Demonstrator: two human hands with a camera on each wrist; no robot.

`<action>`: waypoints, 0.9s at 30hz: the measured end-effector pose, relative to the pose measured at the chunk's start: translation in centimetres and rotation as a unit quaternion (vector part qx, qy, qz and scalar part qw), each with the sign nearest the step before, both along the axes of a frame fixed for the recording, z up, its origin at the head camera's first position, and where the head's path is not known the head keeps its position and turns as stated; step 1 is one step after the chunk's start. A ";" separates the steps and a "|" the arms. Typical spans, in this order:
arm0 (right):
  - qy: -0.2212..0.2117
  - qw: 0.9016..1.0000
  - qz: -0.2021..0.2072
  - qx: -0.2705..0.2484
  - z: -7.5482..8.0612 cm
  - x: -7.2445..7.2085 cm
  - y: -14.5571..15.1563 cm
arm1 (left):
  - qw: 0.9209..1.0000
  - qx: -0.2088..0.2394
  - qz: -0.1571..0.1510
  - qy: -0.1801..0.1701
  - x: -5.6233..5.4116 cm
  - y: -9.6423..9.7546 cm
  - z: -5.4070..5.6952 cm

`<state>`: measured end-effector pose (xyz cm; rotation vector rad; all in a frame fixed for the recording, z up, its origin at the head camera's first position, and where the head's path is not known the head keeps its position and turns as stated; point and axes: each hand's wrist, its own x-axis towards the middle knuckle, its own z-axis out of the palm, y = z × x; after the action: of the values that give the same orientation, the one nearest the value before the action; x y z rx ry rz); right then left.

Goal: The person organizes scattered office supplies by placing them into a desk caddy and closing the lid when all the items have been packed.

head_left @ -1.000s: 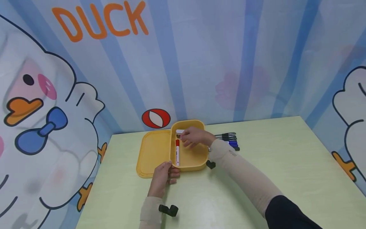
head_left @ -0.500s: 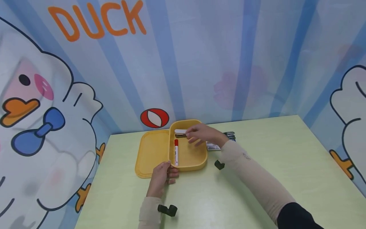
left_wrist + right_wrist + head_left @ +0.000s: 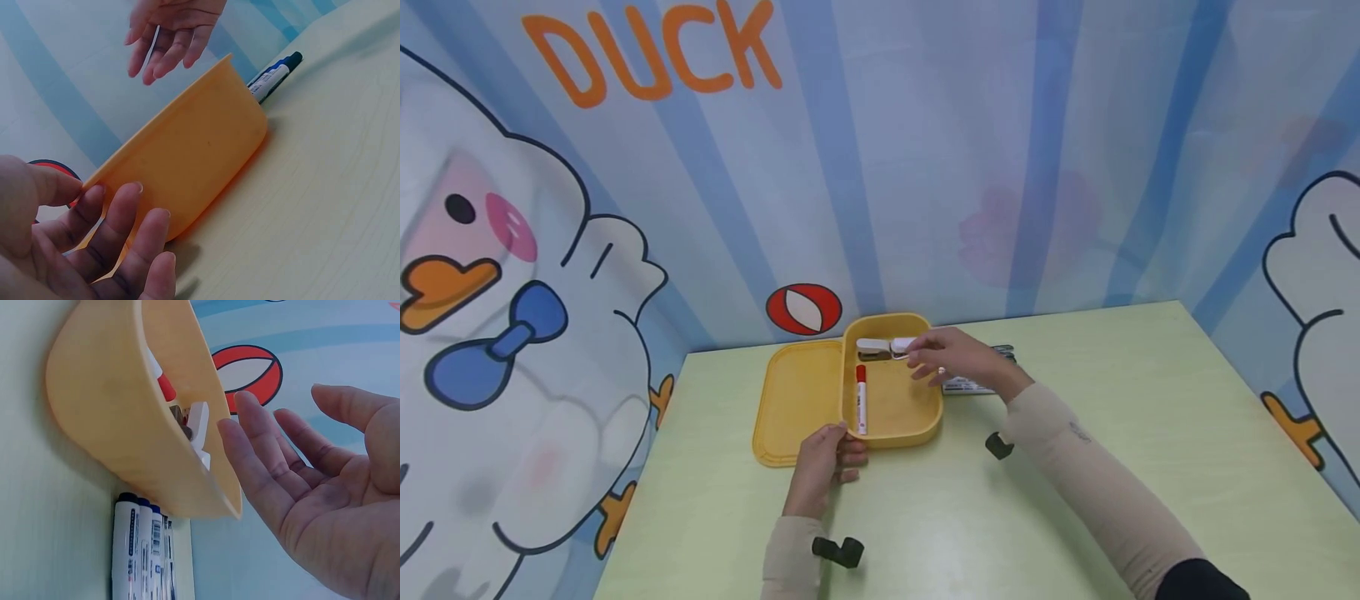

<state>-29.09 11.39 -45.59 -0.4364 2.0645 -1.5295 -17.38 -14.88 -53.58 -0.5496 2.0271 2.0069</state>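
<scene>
My left hand (image 3: 822,468) pinches the near-left corner of a yellow plastic box (image 3: 901,408) between thumb and index finger; its other fingers are loosely bent beside the wall (image 3: 187,150). My right hand (image 3: 961,360) hovers over the box's right rim with fingers relaxed and nothing in them, as the right wrist view shows. Inside the box, a red-capped white marker (image 3: 861,404) lies along the left side. Two small white staplers (image 3: 872,347) sit end to end by the far wall; the right fingertips overlap one of them in the head view.
The box's yellow lid (image 3: 797,404) lies flat on the table left of it. Several markers (image 3: 128,550) with black and blue caps, and some clear pens (image 3: 169,556), lie in a row against the box's right side. A printed cloth (image 3: 925,167) hangs behind the table.
My right hand has drawn back to the right and up from inside the box, its fingers loosening. Both staplers now show where the hand covered them. My left hand keeps its place at the corner.
</scene>
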 end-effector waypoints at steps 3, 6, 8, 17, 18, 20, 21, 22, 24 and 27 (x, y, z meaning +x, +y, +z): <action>-0.002 1.000 -0.006 -0.012 -0.1 0.3 0.7 | 1.000 0.000 0.001 -0.001 -0.1 0.0 0.0; -0.002 1.000 -0.012 -0.022 -0.1 0.7 1.4 | 1.000 0.000 0.002 -0.001 -0.1 0.1 0.0; 0.002 1.000 -0.015 -0.027 0.0 1.0 1.9 | 1.000 -0.001 0.004 -0.001 -0.1 0.1 0.1; 0.004 0.999 -0.043 -0.012 0.1 2.4 4.3 | 1.000 -0.003 0.000 -0.005 0.0 0.2 0.1; 0.004 0.999 -0.043 -0.012 0.0 2.6 4.5 | 1.000 -0.003 0.001 -0.006 0.0 0.2 0.0; 0.005 0.999 -0.043 -0.016 -0.2 2.8 5.0 | 1.000 -0.005 0.005 -0.008 0.0 0.2 0.0; 0.006 0.999 -0.045 -0.017 -0.3 2.9 5.3 | 1.000 -0.005 0.006 -0.008 -0.1 0.2 0.0; 0.009 0.999 -0.047 -0.018 -0.4 3.0 5.5 | 1.000 -0.006 0.007 -0.008 -0.1 0.2 0.0; 0.011 0.998 -0.052 -0.024 -0.6 3.3 6.0 | 1.000 -0.010 0.008 -0.009 -0.1 0.3 0.0; 0.015 0.997 -0.062 -0.031 -1.0 3.7 6.6 | 1.000 -0.012 0.005 -0.007 -0.1 0.3 0.0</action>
<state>-25.41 18.00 -46.57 -0.3614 2.1069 -1.6725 -17.48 -14.59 -53.59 -0.5785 2.0469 1.9818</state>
